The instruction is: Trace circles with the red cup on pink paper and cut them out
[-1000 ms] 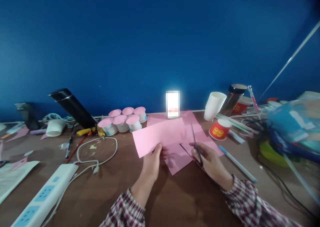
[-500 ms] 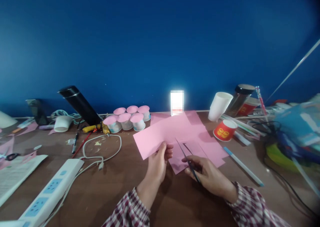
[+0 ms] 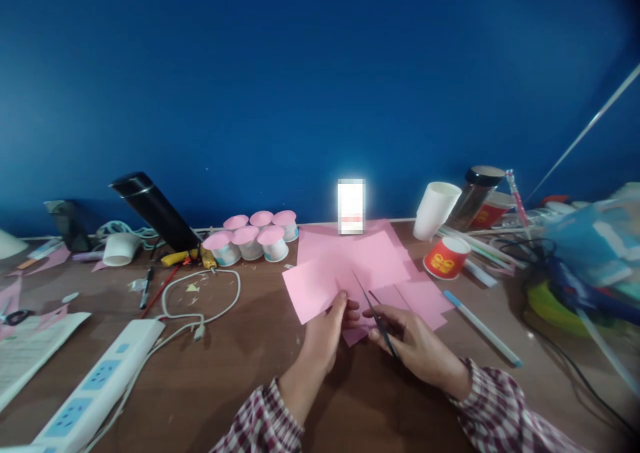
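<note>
Six small cups [image 3: 246, 243], each topped with a pink disc, are grouped in two rows toward the far left of the counter [image 3: 260, 400]; their insides are hidden. A white cup [image 3: 121, 250] is seen tipped over farther left, just beside a leaning black flask [image 3: 153, 206]. On the far right, a tilted white paper cup [image 3: 436, 212] is placed near a black-lidded jar [image 3: 474, 200] (whatever is held inside cannot be made out), behind which another red cup [image 3: 493, 211] is partly hidden.

A nearer red cup [image 3: 443, 263] is marked with a yellow design, from which no wording can be read. Lines of print are carried by a white page [image 3: 35, 356] at the left edge, too blurred to be read.

The pink paper [image 3: 310, 286] is held raised over the middle of the counter, in front of larger pink sheets [image 3: 425, 296]. Its near edge is pinched between thumb and fingers by the left grip [image 3: 325, 333]. Dark scissors [image 3: 384, 332] are held by the right grip [image 3: 415, 346], whose fingers are curled around the handle end; the tip is pointed toward the far left. Whether the blades are parted, or whether the raised paper is touched by them, cannot be told. A blue-capped pen [image 3: 483, 328] is laid to the right.
</note>
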Motion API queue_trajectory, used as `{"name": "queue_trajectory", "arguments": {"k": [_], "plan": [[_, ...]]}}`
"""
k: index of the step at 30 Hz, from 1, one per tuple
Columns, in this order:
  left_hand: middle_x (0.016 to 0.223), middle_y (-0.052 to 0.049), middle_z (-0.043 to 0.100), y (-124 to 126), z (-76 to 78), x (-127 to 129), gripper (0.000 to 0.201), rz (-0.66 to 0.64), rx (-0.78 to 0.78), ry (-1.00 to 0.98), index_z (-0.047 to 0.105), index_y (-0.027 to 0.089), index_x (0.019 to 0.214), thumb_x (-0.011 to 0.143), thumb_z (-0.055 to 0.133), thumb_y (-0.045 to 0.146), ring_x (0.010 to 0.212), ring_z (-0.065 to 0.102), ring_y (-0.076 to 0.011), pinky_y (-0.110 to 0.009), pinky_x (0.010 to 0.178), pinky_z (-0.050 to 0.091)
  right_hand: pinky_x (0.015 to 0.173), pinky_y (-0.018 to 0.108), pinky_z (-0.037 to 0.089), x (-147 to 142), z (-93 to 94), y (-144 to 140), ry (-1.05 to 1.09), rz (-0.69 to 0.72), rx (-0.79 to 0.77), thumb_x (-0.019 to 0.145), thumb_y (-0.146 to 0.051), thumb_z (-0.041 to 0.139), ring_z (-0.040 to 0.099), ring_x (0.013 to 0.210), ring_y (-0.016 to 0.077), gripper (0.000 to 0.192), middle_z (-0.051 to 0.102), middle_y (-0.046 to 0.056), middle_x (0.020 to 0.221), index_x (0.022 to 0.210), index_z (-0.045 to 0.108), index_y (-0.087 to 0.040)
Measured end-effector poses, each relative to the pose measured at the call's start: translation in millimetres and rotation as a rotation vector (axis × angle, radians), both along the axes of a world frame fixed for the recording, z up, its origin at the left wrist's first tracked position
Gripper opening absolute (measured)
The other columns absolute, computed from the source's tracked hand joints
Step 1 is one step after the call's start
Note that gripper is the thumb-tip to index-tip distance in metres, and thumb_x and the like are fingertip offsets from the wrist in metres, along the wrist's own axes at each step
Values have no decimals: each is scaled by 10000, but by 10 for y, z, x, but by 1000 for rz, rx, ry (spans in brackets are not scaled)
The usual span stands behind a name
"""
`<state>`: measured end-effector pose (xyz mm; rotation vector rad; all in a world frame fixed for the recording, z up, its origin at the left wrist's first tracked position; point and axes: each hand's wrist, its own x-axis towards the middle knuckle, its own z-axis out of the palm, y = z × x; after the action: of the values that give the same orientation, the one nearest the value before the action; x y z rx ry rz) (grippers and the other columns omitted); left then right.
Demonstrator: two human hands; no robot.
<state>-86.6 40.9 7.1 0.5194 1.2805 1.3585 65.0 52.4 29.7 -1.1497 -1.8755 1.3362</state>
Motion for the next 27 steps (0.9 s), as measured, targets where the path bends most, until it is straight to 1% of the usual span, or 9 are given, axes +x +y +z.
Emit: {"name": "queue_trajectory", "arguments": {"k": [3,6,9,12,18,22,27], "plan": [[624,-26,612,-4,-36,-22,379,-31,9,121,662,112,847,710,628,463,500,534,-90,-210,489,439,555,235,435,2,-9,6,8,-13,-19,736,-310,640,534,633,153,324,613,20,699,1003,647,-128],[628,-21,605,-5,-53,-42,403,-61,7,159,667,116,849,723,597,492,506,520,-86,-210,500,429,545,234,427,7,-12,9,5,-6,-22,759,-337,611,516,612,143,335,593,11,676,1014,639,-122],[648,-23,608,-8,-48,-52,412,-87,13,152,670,119,865,724,591,498,531,524,-93,-219,530,436,547,231,428,11,-4,7,23,0,-34,764,-346,600,515,615,140,337,592,10,685,1012,639,-123],[653,-25,607,-9,-48,-52,407,-80,5,143,670,114,871,728,591,487,537,522,-93,-219,534,433,543,230,423,14,3,6,21,-2,-45,751,-339,613,506,611,138,324,580,5,673,990,651,-123],[645,-13,591,0,-37,-43,394,-83,-14,95,670,124,861,726,593,486,529,506,-84,-208,512,415,505,219,378,29,-34,17,71,-7,-105,736,-329,647,440,561,112,352,517,-23,614,1020,639,-122],[633,-16,587,3,-18,-45,382,-70,-13,78,668,115,831,717,608,475,523,503,-83,-213,508,414,464,207,335,35,-42,25,68,-21,-157,718,-334,667,403,526,98,359,489,-38,582,1009,642,-126],[639,-23,594,2,-30,-54,389,-75,-3,62,668,110,820,709,618,479,528,506,-85,-222,515,417,450,208,323,23,-39,23,80,-18,-175,717,-353,670,399,516,97,377,480,-41,567,1013,640,-122]]}}
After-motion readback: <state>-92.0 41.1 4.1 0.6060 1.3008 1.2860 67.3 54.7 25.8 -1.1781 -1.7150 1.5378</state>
